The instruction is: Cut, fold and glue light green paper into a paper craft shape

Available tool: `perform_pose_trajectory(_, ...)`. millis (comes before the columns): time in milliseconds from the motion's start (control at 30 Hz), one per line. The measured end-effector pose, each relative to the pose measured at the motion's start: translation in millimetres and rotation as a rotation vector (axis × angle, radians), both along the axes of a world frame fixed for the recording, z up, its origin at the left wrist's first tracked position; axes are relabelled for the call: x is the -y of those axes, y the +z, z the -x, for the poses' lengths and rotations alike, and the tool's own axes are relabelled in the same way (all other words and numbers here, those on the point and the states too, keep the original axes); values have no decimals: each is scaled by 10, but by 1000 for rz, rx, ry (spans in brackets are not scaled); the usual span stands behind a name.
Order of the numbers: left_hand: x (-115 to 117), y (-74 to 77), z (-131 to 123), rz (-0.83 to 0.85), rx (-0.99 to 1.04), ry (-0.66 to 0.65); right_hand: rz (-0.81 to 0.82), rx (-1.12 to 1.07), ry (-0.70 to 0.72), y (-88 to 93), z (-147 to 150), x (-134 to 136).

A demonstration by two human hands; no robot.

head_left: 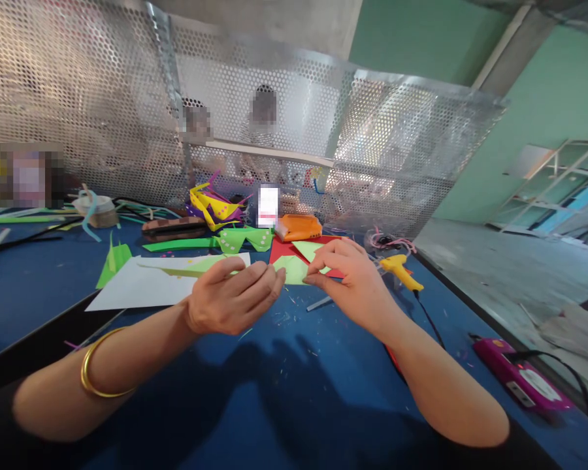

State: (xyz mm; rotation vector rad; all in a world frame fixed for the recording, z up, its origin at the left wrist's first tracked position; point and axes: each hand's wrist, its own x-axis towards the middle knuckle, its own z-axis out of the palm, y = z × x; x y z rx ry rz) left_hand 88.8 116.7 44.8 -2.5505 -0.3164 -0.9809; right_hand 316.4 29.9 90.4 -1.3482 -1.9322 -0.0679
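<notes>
My left hand (238,294) is closed over the table, its fingers curled together. A light green paper piece (176,264) with a long tapering arm and small yellow dots runs behind that hand, which appears to hold it. Facing it, my right hand (350,281) pinches thumb and fingertips together; what sits between them is too small to make out. Light green paper (290,269) shows between the hands, over red paper (277,248). Just beyond are green paper glasses (245,239) with pale squares on the frame. A white sheet (142,287) lies under the paper arm.
A yellow glue gun (402,271) and a magenta power strip (522,375) with cords lie at right. An orange packet (300,227), yellow paper glasses (215,203), a brown case (174,228) and a tub (98,210) line the back, before a perforated metal screen (284,78). People stand beyond it.
</notes>
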Motion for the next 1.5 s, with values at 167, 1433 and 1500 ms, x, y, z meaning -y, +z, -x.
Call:
perform_pose_trajectory(167,-31,-44,5,76,44,-36,335,-209,39,-29,-4,-28)
perform_pose_trajectory(1433,270,-2,-525,1823,902,-93,337,-695,12,-493,206,-205)
perform_pose_trajectory(1500,268,14,-521,1810,930,-84,347,-663,62,-462,185,-207)
